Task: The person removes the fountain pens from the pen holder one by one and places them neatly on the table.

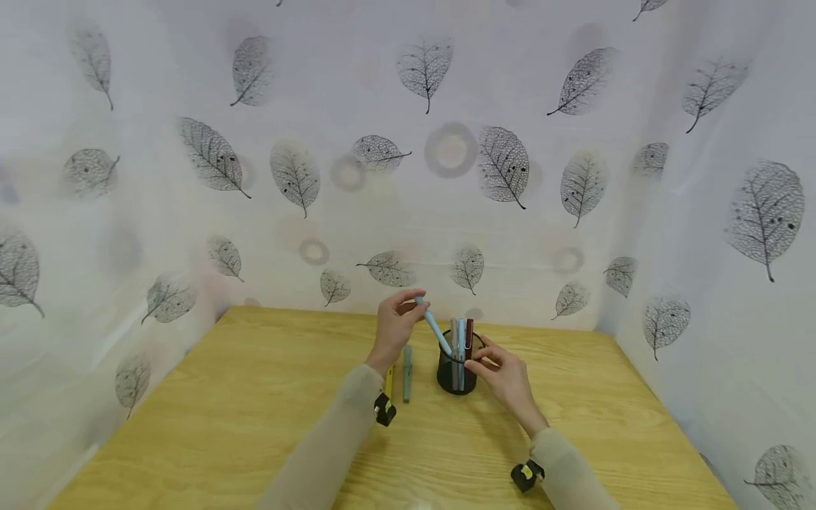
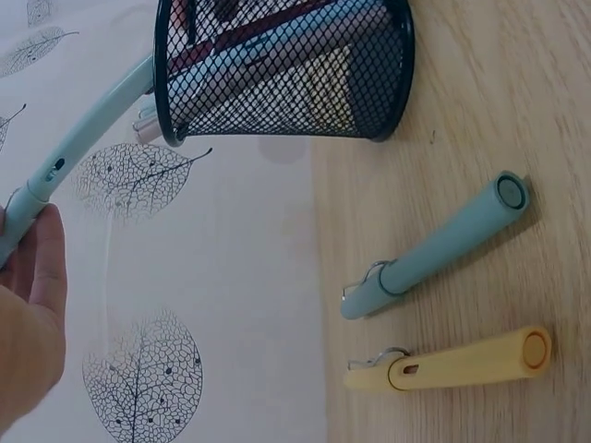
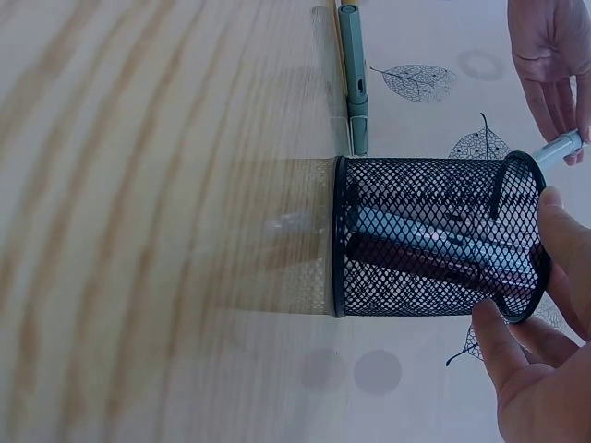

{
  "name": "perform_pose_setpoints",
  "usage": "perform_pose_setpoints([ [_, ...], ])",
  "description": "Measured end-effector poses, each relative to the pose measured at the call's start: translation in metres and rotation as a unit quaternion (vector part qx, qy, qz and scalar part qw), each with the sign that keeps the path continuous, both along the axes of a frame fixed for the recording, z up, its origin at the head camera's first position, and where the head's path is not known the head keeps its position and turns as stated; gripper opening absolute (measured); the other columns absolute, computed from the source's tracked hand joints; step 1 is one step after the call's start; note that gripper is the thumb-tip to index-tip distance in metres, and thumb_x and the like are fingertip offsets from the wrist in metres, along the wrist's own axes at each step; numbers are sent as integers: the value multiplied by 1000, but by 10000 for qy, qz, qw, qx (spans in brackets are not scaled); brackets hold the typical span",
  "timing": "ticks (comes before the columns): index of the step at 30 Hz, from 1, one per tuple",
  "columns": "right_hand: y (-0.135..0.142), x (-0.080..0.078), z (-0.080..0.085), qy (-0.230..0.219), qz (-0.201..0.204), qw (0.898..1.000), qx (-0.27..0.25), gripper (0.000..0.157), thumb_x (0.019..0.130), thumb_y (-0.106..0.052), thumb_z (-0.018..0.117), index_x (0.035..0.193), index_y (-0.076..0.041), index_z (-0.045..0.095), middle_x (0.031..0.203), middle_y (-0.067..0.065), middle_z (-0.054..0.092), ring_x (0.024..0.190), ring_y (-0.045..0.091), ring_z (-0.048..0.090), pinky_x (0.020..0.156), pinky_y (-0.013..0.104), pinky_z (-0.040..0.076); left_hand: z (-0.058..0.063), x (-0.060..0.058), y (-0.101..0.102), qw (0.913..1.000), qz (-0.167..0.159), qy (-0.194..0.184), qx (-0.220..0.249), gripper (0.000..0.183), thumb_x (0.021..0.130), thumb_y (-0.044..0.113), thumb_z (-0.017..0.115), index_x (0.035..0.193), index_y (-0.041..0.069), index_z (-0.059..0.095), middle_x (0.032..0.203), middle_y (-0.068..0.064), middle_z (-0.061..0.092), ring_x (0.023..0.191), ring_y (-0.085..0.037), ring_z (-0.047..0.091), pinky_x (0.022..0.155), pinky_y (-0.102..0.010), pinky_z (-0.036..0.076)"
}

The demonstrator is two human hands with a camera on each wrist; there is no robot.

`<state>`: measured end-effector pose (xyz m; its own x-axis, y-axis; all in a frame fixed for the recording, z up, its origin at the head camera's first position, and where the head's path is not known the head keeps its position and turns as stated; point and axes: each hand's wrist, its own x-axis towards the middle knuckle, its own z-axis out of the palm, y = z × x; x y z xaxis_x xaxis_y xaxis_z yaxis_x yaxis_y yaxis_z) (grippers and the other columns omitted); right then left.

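My left hand (image 1: 394, 327) pinches a light blue pen (image 1: 435, 327) near its upper end. The pen slants down to the right, its lower end at the rim of a black mesh pen holder (image 3: 416, 300). At the holder's right side, my right hand (image 1: 508, 386) grips the rim between thumb and fingers. Inside the upright holder stand a greyish pen (image 1: 454, 333), a light blue pen (image 1: 462, 333) and a dark red pen (image 1: 469, 333). In the left wrist view, a green pen (image 2: 452, 245) and a yellow pen (image 2: 471, 360) lie on the table.
The wooden table (image 1: 255, 397) runs back to a pale curtain (image 1: 382, 85) printed with grey leaves, which also hangs along both sides. The green and yellow pens lie left of the holder, close to the left forearm (image 1: 331, 432).
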<state>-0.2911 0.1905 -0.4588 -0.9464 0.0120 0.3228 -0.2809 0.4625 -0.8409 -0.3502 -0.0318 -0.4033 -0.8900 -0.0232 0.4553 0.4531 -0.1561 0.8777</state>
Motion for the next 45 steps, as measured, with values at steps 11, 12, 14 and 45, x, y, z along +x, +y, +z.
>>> perform_pose_setpoints([
  [11, 1, -2, 0, 46, -15, 10000, -38, 19, 81, -22, 80, 92, -9, 71, 145, 11, 53, 112, 32, 66, 87, 30, 58, 0, -3, -12, 9997, 102, -95, 217, 31, 87, -7, 68, 117, 0, 67, 113, -22, 63, 94, -38, 69, 77, -35, 61],
  [12, 1, -2, 0, 28, -10, 10000, -46, 19, 81, -22, 80, 92, -9, 71, 145, 11, 53, 113, 32, 65, 87, 30, 58, 0, -3, -14, 9997, 99, -112, 187, 31, 87, -6, 69, 117, 1, 67, 113, -23, 63, 93, -37, 69, 76, -35, 62],
  [14, 1, -1, 0, -14, 17, 10000, -61, 20, 82, -22, 79, 93, -8, 71, 146, 12, 52, 114, 32, 65, 88, 30, 57, -1, -4, -16, 9998, 72, -154, 141, 31, 86, -6, 69, 116, 2, 67, 114, -24, 62, 91, -32, 69, 75, -34, 62],
  [45, -1, 1, 4, -138, 35, 9999, -12, 19, 83, -22, 79, 95, -9, 71, 147, 11, 50, 119, 32, 62, 91, 33, 56, -28, -4, -75, 9921, -478, -815, -829, 42, 91, -4, 64, 131, 2, 57, 122, -27, 62, 94, -21, 69, 81, -36, 61],
])
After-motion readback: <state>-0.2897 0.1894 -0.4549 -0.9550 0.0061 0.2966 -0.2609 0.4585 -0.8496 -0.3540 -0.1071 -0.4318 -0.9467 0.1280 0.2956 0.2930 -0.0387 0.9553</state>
